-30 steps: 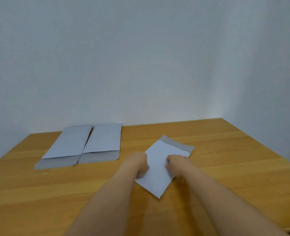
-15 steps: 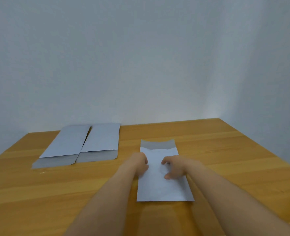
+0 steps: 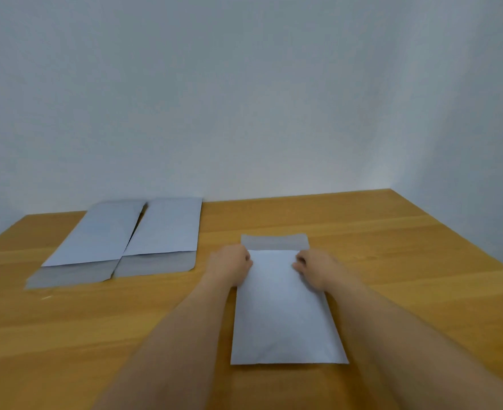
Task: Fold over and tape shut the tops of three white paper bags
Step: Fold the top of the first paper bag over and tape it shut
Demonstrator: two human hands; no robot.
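Left hand [image 3: 231, 265]: fingers curled, gripping the left edge of the near bag [image 3: 285, 309] just below its mouth. Right hand [image 3: 313, 267]: fingers likewise curled, holding the right edge at the same level. The bag lies flat on the wooden table [image 3: 392, 261], square to the person, its open top pointing away. A grey strip [image 3: 273, 241] of the back panel shows beyond the front edge; it lies flat, not yet turned over.

Two further bags, the left one [image 3: 96, 235] and the one beside it [image 3: 164, 229], lie side by side, touching, towards the far left of the table. Each shows a grey band at its near end; whether that is a fold I cannot tell.

No tape is visible. Judgement: folding of the first bag is about to begin; all taping remains.
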